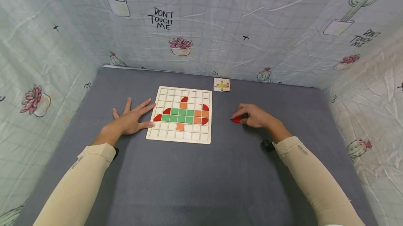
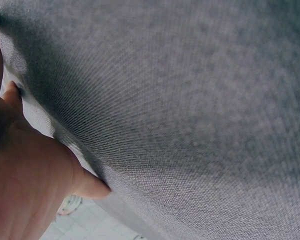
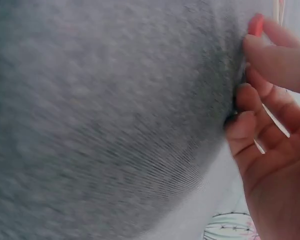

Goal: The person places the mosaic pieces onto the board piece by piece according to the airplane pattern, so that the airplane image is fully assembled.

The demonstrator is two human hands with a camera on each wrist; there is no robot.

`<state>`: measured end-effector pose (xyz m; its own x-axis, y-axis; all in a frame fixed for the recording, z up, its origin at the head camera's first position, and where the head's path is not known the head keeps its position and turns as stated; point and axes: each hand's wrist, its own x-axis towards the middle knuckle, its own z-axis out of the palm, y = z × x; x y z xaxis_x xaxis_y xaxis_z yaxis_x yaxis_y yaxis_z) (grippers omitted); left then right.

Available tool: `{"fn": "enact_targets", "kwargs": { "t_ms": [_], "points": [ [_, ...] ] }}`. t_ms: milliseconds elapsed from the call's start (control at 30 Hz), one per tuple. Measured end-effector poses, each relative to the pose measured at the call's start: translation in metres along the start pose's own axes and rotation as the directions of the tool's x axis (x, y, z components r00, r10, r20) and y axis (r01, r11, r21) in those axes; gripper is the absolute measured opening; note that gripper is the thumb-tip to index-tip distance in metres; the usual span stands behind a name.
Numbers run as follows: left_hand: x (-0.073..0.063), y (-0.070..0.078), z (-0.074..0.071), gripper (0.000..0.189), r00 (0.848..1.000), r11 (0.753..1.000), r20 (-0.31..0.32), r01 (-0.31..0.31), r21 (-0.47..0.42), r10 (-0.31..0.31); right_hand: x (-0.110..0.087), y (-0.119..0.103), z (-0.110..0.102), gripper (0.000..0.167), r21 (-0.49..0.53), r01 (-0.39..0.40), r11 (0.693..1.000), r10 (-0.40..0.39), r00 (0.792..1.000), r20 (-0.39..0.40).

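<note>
A cream square grid board (image 1: pixel 195 137) lies on the grey table, with green squares (image 1: pixel 182 112), orange squares (image 1: pixel 180 126) and red rounded-corner pieces (image 1: pixel 205 107) set in its cells. My left hand (image 1: pixel 127 121) rests on the table with fingers spread, thumb and index fingertip at the board's left edge. To the right of the board, my right hand (image 1: pixel 253 115) pinches a red piece (image 1: pixel 237 120) between thumb and index finger, low over the table. The right wrist view shows that red piece (image 3: pixel 256 25) partly hidden by the thumb, the other fingers curled near the cloth.
A small pattern card (image 1: pixel 221 84) with a coloured grid figure lies behind the board, near the table's back edge. Printed fabric (image 1: pixel 204 26) hangs along the back and both sides. Grey cloth covers the table (image 1: pixel 195 177). A dark wrist device (image 1: pixel 268 145) sits at the right cuff.
</note>
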<state>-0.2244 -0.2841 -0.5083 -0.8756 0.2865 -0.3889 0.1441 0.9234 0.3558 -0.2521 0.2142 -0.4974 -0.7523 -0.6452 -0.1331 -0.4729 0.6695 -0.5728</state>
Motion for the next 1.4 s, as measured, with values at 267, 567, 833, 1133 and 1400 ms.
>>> {"fn": "enact_targets", "kwargs": {
  "t_ms": [267,567,833,1133,1400],
  "points": [
    [0.0,0.0,0.0,0.088,1.0,1.0,0.001,-0.004,-0.003,0.004,0.0,-0.007,0.003,0.014,-0.051,-0.087,0.995,0.086,0.996,-0.009],
    [-0.002,0.003,0.0,0.084,1.0,1.0,0.0,-0.001,-0.01,0.001,0.007,-0.014,0.002,0.04,-0.011,0.015,1.0,-0.014,0.997,0.072],
    [-0.001,0.0,0.001,0.086,1.0,1.0,-0.001,-0.004,-0.01,0.004,0.007,-0.013,0.004,0.035,0.026,-0.013,1.0,0.012,0.999,0.053],
    [0.0,-0.001,0.002,0.087,1.0,1.0,-0.001,-0.012,-0.006,0.012,0.009,-0.019,0.005,0.044,0.029,0.027,0.999,-0.031,0.989,0.143],
    [0.0,0.0,0.002,0.087,1.0,1.0,0.002,-0.003,-0.011,0.003,0.008,-0.018,0.009,0.026,-0.003,0.053,0.999,-0.052,0.995,0.089]
  ]
}}
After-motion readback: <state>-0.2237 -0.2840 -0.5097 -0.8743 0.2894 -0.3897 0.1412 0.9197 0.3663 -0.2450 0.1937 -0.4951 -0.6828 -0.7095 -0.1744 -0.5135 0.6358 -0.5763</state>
